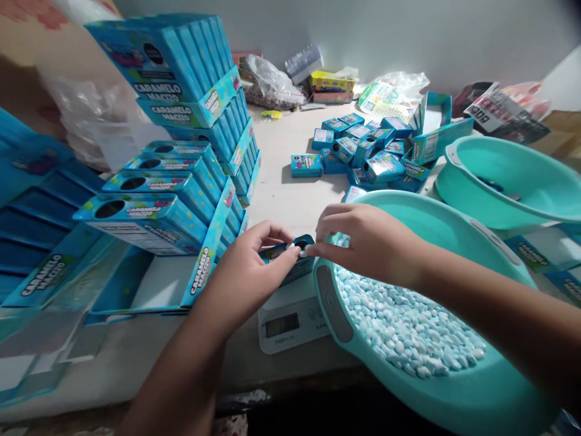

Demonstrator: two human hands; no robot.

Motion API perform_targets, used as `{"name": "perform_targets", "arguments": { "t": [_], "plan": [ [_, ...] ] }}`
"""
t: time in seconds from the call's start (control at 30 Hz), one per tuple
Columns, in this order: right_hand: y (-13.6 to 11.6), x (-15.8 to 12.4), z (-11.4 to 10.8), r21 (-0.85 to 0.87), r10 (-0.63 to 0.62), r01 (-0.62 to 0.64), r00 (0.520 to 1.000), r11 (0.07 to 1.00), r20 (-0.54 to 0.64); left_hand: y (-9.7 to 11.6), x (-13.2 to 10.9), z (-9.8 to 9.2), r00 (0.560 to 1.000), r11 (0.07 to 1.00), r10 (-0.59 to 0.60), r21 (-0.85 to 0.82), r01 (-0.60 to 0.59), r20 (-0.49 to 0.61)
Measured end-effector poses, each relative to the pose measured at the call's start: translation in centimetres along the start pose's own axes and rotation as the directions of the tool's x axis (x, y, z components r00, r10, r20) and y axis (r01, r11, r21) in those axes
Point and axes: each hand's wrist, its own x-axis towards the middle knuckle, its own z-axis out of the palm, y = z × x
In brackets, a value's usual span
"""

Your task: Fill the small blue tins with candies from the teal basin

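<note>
My left hand [252,269] is closed around a small blue candy box [295,274], its thumb and index finger near the round dark hole in the top. The box is just above or on a white digital scale [290,332]; I cannot tell whether they touch. At the hole, my right hand [358,236] pinches a small white candy [305,250]. Another white bit shows by my left fingertips. Right of the scale, a large teal tub [431,239] holds a heap of white and pale blue candies [408,327], partly under my right forearm.
Stacked display trays of blue boxes [200,109] rise at the left, with a partly filled tray [163,281] in front. Loose blue boxes [363,145] lie in a pile at the back. A second teal tub [512,163] stands right, and plastic bags [272,82] lie by the wall.
</note>
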Motion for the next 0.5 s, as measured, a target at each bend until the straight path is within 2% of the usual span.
{"name": "perform_targets", "arguments": {
  "t": [0.07, 0.2, 0.37, 0.43, 0.5],
  "plan": [
    [-0.1, -0.1, 0.3, 0.006, -0.002, 0.002, 0.999, 1.0, -0.036, 0.5, -0.1, -0.1, 0.999, 0.998, 0.035, 0.044, -0.034, -0.031],
    [-0.2, -0.4, 0.2, 0.036, -0.056, 0.058, 0.998, 0.998, -0.04, 1.1, -0.3, -0.5, 0.979, 0.97, 0.197, 0.156, -0.187, -0.057],
    [0.4, -0.8, -1.7, 0.069, -0.232, 0.225, 0.966, 0.972, 0.116, 1.1, -0.2, -0.4, 0.949, 0.93, 0.303, 0.191, -0.315, 0.09],
    [1.5, -0.9, -2.5, 0.06, -0.223, 0.217, 0.966, 0.974, 0.13, 0.9, -0.2, -0.3, 0.948, 0.929, 0.31, 0.186, -0.319, 0.077],
    [2.8, -1.0, -2.7, -0.005, -0.14, 0.142, 0.98, 0.99, 0.144, 0.7, -0.3, -0.1, 0.954, 0.941, 0.3, 0.166, -0.296, -0.002]
  ]
}}
